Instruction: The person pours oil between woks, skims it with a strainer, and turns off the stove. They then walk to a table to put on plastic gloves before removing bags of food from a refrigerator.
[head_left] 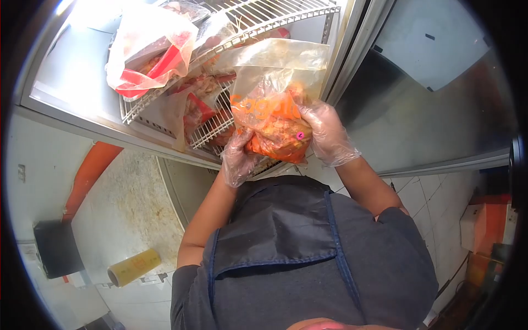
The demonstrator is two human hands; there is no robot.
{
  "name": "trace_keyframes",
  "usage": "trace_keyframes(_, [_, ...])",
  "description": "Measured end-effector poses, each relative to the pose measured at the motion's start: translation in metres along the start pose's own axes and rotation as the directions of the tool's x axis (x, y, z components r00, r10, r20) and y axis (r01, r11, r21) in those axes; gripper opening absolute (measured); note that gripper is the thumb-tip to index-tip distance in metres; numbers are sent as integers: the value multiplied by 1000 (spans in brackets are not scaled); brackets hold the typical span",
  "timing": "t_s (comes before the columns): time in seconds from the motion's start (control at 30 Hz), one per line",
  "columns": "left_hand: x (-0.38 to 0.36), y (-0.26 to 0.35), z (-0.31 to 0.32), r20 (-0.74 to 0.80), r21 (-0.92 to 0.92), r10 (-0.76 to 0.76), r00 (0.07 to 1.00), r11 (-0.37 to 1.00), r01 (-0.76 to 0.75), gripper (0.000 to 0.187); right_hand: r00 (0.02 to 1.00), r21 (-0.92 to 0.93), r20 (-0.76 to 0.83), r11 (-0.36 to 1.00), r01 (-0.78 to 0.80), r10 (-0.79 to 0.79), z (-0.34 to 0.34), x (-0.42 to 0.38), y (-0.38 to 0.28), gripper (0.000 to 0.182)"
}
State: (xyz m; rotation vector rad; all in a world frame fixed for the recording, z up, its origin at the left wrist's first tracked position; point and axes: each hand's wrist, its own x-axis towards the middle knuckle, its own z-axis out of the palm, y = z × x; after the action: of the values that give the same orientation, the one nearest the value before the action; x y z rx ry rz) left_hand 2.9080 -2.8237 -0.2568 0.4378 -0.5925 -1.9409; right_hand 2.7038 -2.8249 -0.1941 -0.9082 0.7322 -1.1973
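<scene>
Before the open fridge, my left hand (237, 157) and right hand (325, 132) grip a clear bag (272, 104) of orange meat, fingers closed around it. Up on the wire shelf (264, 14) lie more bags (148, 47) with red stuff inside.

Clear plastic bag (275, 104) carries orange lettering over orange-red contents. Both gloves are translucent, colourless. Wire shelf (264, 16) is white. Apron (286, 242) is dark grey with blue seams. Roll (133, 267) is yellow.

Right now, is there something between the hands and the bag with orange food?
No. Both gloved hands, left hand and right hand, already grip the bag directly, in front of the wire shelf.
</scene>
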Motion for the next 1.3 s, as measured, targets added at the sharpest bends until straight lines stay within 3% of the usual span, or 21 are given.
trace_keyframes(0.1, [1,-1,-1,17,-6,7,1000,1000,-7,49,987,17,-133,996,-83,84,9,-1,-8,30])
trace_keyframes(0.17, [5,-5,-6,-66,80,37,997,996,-31,49,991,-113,-48,987,116,-122,4,1,-2,31])
trace_keyframes(0.2, [5,-7,-7,-67,79,37,997,996,-32,49,992,-113,-47,987,114,-120,1,3,1,31])
trace_keyframes(0.3, [4,-10,-8,-57,21,64,996,998,-63,48,993,-36,-18,992,119,-120,2,6,0,32])
trace_keyframes(0.37, [1,-10,-6,-68,-141,27,997,989,-36,47,999,109,25,994,27,-30,10,4,-11,34])
trace_keyframes(0.6, [1,-10,2,-75,-235,51,996,970,-68,44,998,129,52,991,33,-40,32,4,-27,41])
trace_keyframes(0.8, [-3,-2,11,-46,-325,34,998,944,-47,44,996,215,65,975,48,-63,29,19,-20,34])
trace_keyframes(0.93, [-13,14,28,-5,-37,82,997,996,-82,56,999,257,-15,966,41,-39,11,34,-22,31])
trace_keyframes(0.97, [-15,18,32,11,69,81,997,994,-81,63,998,215,-57,976,29,-17,8,38,-25,31])
trace_keyframes(1.0, [-16,24,34,9,65,86,996,994,-87,63,995,172,-99,985,13,4,7,40,-26,31])
trace_keyframes(1.07, [-15,36,38,3,525,-14,1000,851,10,71,996,181,-83,983,-17,32,11,34,-35,28])
trace_keyframes(1.13, [-15,41,46,-26,538,-49,998,841,55,67,999,80,-32,997,14,-12,18,31,-40,28])
trace_keyframes(1.2, [-15,41,46,-163,483,-95,982,860,164,53,999,82,-27,996,24,-22,24,27,-46,28])
trace_keyframes(1.3, [-17,39,48,-186,466,-2,983,880,90,46,999,118,-36,993,22,-18,25,29,-44,29])
